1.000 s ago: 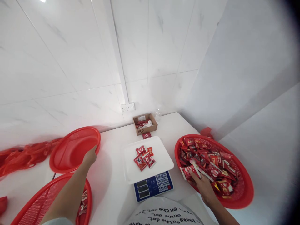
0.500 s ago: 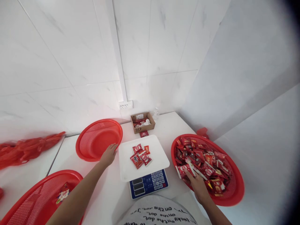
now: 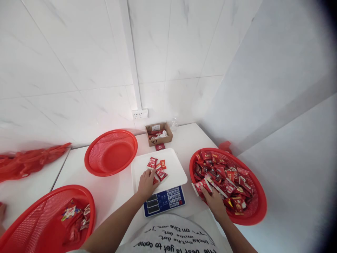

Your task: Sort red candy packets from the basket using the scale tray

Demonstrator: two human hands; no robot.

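My left hand (image 3: 146, 183) is over the white tray (image 3: 175, 174) of a digital scale (image 3: 164, 201). Its fingers are closed on a red snack packet (image 3: 155, 180), which they mostly hide. Beside those fingers lie several more small packets, among them a red-and-white packet (image 3: 152, 162) and an orange-red packet (image 3: 163, 164). At the near left rim of a red basket (image 3: 260, 211) full of wrapped snacks, my right hand (image 3: 214, 202) grips a red-and-white snack packet (image 3: 202, 185) between thumb and fingers.
A red basket (image 3: 91, 167) stands behind the scale on the left. Another red basket (image 3: 26, 214) at front left contains several packets. A cardboard box (image 3: 159, 140) with packets sits by the wall, below a socket (image 3: 140, 114). Red plastic bags (image 3: 31, 161) lie far left. Part of another person's hand (image 3: 2, 212) shows at the left edge.
My left hand has moved from the rear red basket's rim to the scale tray and closed on a packet there. The right hand still grips its packet at the full basket.
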